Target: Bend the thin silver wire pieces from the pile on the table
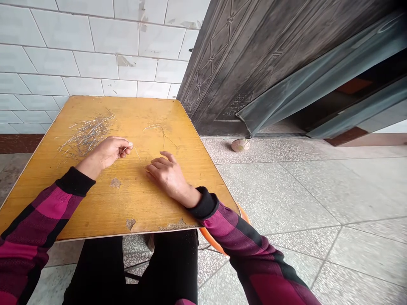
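Note:
My left hand [110, 153] hovers over the left half of the wooden table [130, 116], thumb and fingers pinched on a thin wire [137, 153]. The wire's bent free end sticks out to the right of the fingertips. Just beyond that hand lies a loose heap of thin metal wires [85, 135], pointing in many directions. To the right, my right hand [170, 176] is held palm down with its fingers apart, and no object shows in it. Its palm side is hidden. Past its fingers, a few bent wires [164, 136] lie on the tabletop.
A white tiled wall [104, 34] meets the table's far edge. On the right are a dark carved door [229, 63] and a hanging grey-green curtain [286, 101]. A worn ball [240, 145] rests on the speckled floor [286, 195]. Something orange [214, 240] curves below the table's right corner.

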The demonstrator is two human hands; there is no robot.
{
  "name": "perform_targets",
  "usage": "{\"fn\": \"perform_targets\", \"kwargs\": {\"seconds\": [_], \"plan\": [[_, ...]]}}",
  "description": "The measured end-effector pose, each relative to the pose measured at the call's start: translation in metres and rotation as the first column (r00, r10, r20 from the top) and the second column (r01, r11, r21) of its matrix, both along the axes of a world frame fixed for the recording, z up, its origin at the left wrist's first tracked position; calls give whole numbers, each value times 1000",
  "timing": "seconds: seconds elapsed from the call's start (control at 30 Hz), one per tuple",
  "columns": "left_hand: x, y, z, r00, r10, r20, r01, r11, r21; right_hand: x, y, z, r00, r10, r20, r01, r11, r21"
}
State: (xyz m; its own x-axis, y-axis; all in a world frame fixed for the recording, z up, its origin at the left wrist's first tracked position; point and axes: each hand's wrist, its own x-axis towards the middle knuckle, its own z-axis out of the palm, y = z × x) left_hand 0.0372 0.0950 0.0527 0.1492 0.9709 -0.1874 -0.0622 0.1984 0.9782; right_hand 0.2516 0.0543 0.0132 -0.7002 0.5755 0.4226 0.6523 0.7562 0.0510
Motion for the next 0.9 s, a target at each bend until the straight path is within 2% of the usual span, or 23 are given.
{"fn": "perform_targets", "kwargs": {"seconds": [0.07, 0.13, 0.2, 0.23, 0.27, 0.3, 0.37, 0.43, 0.47, 0.53, 0.63, 0.7, 0.8, 0.9], "plan": [[-2, 1, 1, 1000, -4, 8, 4, 1000, 29, -2, -1, -2, 999, -32, 16, 34, 997, -74], [-3, 1, 2, 1000, -8, 10, 7, 998, 54, -4, -3, -5, 995, -97, -16, 92, 975, -203], [-4, 1, 4, 1000, -6, 7, 5, 998, 62, -6, -6, -7, 981, -148, -128, 86, 915, -395], [-4, 1, 4, 1000, -5, 7, 4, 998, 60, -7, -8, -7, 966, -153, -208, 27, 861, -508], [-4, 2, 5, 1000, -6, 8, 6, 998, 55, -7, -9, -7, 943, -155, -294, -64, 783, -619], [-4, 2, 5, 1000, -9, 10, 9, 999, 47, -8, -11, -6, 912, -165, -376, -172, 677, -716], [-4, 3, 3, 1000, -21, 12, 20, 999, 27, -8, -13, -7, 839, -234, -492, -373, 411, -832], [-5, 4, 2, 999, -37, 20, 37, 999, 6, -10, -15, -9, 773, -347, -531, -507, 166, -846], [-5, 5, 1, 999, -40, 28, 40, 999, -5, -11, -16, -10, 743, -401, -536, -555, 79, -828], [-7, 7, 1, 998, -29, 54, 31, 999, -36, -13, -19, -12, 691, -476, -544, -628, -24, -778], [-10, 9, 5, 994, -2, 106, 15, 992, -123, -15, -21, -12, 615, -539, -575, -725, -100, -682], [-13, 11, 8, 991, 5, 130, 19, 983, -185, -15, -21, -12, 579, -568, -585, -766, -131, -630], [-18, 13, 12, 990, 5, 139, 23, 979, -201, -13, -18, -12, 567, -612, -551, -761, -135, -634], [-22, 15, 11, 992, 20, 123, -2, 989, -146, -13, -14, -13, 559, -657, -505, -738, -116, -665]]}}
